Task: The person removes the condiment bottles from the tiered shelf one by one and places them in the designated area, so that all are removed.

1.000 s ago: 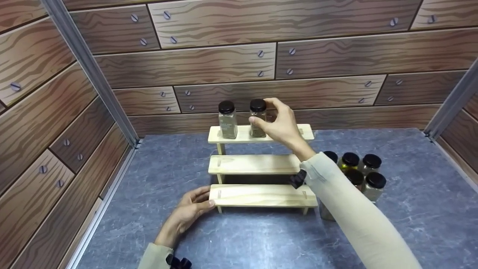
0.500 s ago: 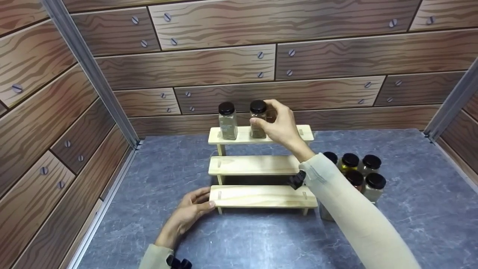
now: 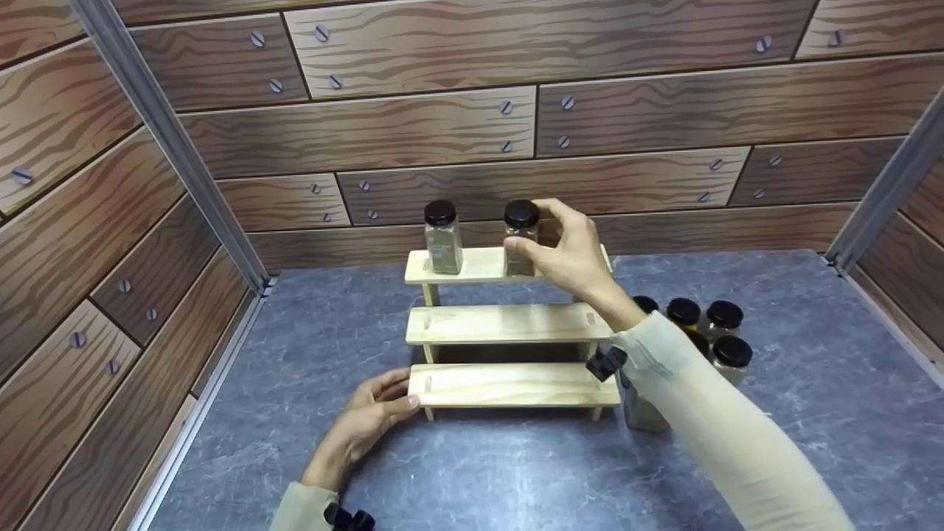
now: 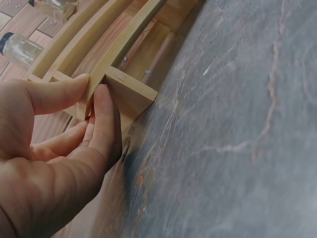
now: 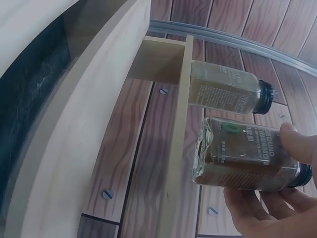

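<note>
A three-step wooden rack stands on the grey tabletop. My left hand pinches the left end of its lowest step, thumb on top and fingers underneath in the left wrist view. At the top step, my right hand grips a black-capped spice jar between thumb and fingers. Its label reads ground cinnamon, and brown powder shows through the glass. The right wrist view has the jar's base slightly off the step. Another spice jar, with paler powder, stands upright on the top step to its left.
Several more black-capped jars stand grouped on the table right of the rack, partly hidden by the right sleeve. Wood-patterned panels enclose the back and sides. The middle step lies below the top one.
Over the last half second my right hand has shifted the cinnamon jar a little to the right along the top step, widening the space between the two jars. My left hand keeps its place.
</note>
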Motion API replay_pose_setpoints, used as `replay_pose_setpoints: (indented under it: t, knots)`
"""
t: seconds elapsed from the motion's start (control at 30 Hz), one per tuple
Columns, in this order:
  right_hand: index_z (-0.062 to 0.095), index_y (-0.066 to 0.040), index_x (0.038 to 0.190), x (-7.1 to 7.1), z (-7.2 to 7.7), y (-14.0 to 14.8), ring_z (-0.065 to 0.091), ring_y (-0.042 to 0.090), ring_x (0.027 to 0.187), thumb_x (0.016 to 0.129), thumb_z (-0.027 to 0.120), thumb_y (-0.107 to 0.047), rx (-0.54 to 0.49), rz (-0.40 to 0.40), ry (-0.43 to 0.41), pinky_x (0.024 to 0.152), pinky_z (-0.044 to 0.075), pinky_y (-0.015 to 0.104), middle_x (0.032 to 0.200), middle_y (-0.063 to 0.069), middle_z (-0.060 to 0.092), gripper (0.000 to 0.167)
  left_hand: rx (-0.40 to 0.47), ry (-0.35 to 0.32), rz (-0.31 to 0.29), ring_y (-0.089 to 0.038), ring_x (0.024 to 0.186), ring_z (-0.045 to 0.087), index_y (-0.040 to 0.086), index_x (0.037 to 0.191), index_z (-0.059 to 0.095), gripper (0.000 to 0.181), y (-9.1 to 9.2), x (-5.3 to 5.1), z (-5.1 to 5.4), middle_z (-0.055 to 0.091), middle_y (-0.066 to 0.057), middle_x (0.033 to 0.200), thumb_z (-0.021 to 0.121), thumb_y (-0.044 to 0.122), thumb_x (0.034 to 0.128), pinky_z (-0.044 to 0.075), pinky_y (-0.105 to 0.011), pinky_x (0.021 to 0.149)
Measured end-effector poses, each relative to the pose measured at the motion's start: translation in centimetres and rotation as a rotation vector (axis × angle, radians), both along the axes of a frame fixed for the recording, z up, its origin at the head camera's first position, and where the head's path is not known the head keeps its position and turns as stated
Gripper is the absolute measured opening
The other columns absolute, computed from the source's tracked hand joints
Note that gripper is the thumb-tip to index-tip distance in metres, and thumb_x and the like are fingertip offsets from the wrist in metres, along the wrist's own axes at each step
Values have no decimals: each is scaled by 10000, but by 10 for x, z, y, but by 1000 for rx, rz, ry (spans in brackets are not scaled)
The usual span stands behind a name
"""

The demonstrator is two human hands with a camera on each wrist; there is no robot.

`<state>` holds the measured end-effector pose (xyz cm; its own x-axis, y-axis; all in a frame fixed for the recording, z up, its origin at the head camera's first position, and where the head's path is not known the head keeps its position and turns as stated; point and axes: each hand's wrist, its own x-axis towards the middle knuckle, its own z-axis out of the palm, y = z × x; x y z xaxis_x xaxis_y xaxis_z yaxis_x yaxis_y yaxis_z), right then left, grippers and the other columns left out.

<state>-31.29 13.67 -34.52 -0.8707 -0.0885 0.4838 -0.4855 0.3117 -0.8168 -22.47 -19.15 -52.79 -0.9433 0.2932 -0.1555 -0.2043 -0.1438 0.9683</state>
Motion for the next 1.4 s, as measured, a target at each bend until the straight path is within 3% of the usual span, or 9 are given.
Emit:
replay_pose_setpoints:
  t: [0.2,0.63,1.4]
  knots:
    - [707,-9,1261,13,2,12,751,252,1021,837,904,-53,17,3,25,896,649,227,1129,146,780,470,2,-9,12,-193,1161,673,-194,1563,295,719,-2,-1,0,391,-406,1571,672,-84,961,603,-282,1064]
    - [699,8,1243,45,3,47,747,125,1017,820,906,-11,3,49,42,935,655,263,1154,138,772,471,6,-9,-4,-202,1163,674,-193,1571,277,722,-2,1,3,358,-417,1591,664,-74,973,600,-275,1064]
    - [698,12,1247,97,10,113,770,87,939,757,959,-21,101,-27,45,876,656,227,1088,45,773,556,1,-7,-1,-207,1184,660,-192,1583,244,768,-2,2,0,351,-421,1594,682,-58,967,603,-277,1059]
